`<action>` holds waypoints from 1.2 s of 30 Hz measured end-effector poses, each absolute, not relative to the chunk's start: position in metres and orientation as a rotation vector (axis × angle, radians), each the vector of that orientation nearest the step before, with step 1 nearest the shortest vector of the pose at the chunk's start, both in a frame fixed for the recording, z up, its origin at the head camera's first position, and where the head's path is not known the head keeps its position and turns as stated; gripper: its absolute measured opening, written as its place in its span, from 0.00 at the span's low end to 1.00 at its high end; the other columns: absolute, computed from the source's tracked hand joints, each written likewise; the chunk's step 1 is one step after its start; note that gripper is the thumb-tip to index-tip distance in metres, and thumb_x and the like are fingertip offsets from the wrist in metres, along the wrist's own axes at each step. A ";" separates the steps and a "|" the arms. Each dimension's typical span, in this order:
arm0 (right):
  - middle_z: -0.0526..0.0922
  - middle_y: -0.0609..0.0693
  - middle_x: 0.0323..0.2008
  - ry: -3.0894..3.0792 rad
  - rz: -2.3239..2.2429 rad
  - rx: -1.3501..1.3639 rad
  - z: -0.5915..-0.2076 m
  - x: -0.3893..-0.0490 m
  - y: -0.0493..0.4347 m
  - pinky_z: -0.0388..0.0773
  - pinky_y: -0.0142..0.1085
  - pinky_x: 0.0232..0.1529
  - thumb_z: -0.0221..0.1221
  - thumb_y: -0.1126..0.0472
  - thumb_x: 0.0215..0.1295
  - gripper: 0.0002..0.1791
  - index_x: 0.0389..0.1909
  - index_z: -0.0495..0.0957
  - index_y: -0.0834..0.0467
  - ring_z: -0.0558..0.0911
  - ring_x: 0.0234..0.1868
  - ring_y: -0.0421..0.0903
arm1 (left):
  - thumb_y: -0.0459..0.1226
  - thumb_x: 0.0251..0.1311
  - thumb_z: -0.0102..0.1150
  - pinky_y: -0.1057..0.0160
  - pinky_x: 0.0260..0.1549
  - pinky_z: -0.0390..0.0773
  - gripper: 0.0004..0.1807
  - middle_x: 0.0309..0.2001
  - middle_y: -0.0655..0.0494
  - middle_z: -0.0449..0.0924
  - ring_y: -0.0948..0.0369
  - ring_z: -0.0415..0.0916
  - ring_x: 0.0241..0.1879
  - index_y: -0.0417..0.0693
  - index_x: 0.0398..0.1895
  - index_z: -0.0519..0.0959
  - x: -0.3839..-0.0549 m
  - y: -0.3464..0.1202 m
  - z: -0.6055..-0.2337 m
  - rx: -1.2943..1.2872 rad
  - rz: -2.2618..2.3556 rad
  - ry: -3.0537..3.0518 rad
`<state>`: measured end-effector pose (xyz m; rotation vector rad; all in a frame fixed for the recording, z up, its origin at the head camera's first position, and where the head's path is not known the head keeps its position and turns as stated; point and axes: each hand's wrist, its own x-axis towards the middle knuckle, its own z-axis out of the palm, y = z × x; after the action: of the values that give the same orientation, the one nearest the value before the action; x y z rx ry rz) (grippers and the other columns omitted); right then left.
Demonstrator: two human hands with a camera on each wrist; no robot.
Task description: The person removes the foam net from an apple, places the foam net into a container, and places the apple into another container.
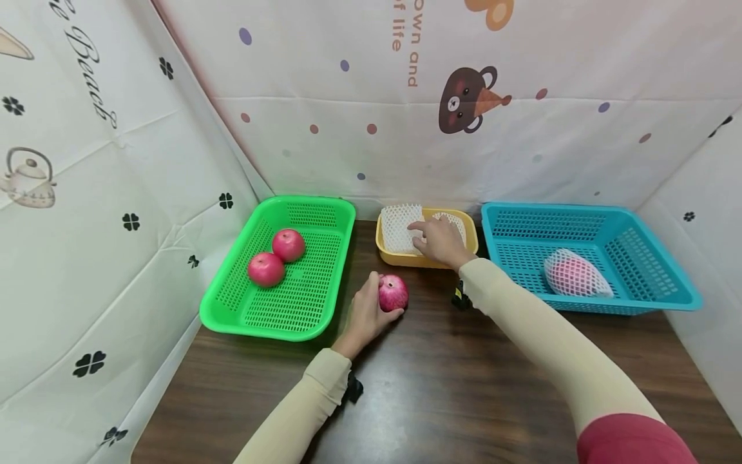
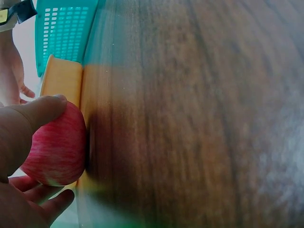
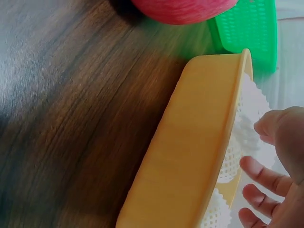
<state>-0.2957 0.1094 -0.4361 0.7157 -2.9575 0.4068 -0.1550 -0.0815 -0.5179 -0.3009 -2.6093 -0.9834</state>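
Note:
My left hand grips a red apple low at the table, to the right of the green basket. In the left wrist view the thumb lies over one side of the apple and the fingers curl under the other. Over the small yellow basket is my right hand, its thumb and fingers spread apart. White foam net sleeves lie in that basket, close to the fingertips. The right wrist view has the thumb and fingers just beside a foam net, with nothing pinched between them.
Two red apples sit in the green basket at left. A blue basket at right holds a fruit in a foam net. The dark wooden table meets a printed cloth behind the baskets.

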 end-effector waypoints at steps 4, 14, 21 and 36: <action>0.78 0.58 0.43 -2.961 0.349 0.680 -0.433 -0.294 0.107 0.70 0.48 0.43 0.58 0.53 0.72 0.19 0.61 0.83 0.50 0.70 0.42 0.55 | 0.42 0.39 0.87 0.50 0.39 0.86 0.39 0.47 0.47 0.82 0.47 0.85 0.43 0.44 0.49 0.67 -0.155 -0.081 -0.518 -0.304 -0.979 -2.600; 0.60 0.62 0.76 -2.925 0.287 0.902 -0.439 -0.292 0.096 0.63 0.60 0.71 0.58 0.42 0.73 0.36 0.77 0.64 0.52 0.62 0.74 0.65 | 0.42 0.38 0.87 0.49 0.38 0.86 0.40 0.46 0.48 0.82 0.46 0.86 0.42 0.45 0.48 0.67 -0.154 -0.082 -0.519 -0.298 -0.980 -2.586; 0.49 0.61 0.81 -3.064 0.304 1.006 -0.446 -0.292 0.092 0.50 0.59 0.76 0.51 0.33 0.74 0.44 0.82 0.55 0.52 0.51 0.79 0.68 | 0.42 0.38 0.87 0.49 0.38 0.85 0.40 0.48 0.48 0.82 0.45 0.86 0.41 0.44 0.50 0.68 -0.154 -0.082 -0.519 -0.312 -0.977 -2.578; 0.52 0.57 0.81 -3.313 0.474 0.985 -0.446 -0.307 0.083 0.43 0.54 0.79 0.29 0.33 0.80 0.40 0.81 0.57 0.52 0.49 0.81 0.58 | 0.43 0.40 0.87 0.49 0.40 0.85 0.40 0.48 0.47 0.82 0.45 0.85 0.43 0.44 0.51 0.67 -0.153 -0.082 -0.517 -0.317 -0.970 -2.591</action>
<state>-0.3069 0.0827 -0.4462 0.9855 -3.3135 0.4736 -0.1533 -0.0823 -0.5171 -0.3170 -2.5909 -0.9696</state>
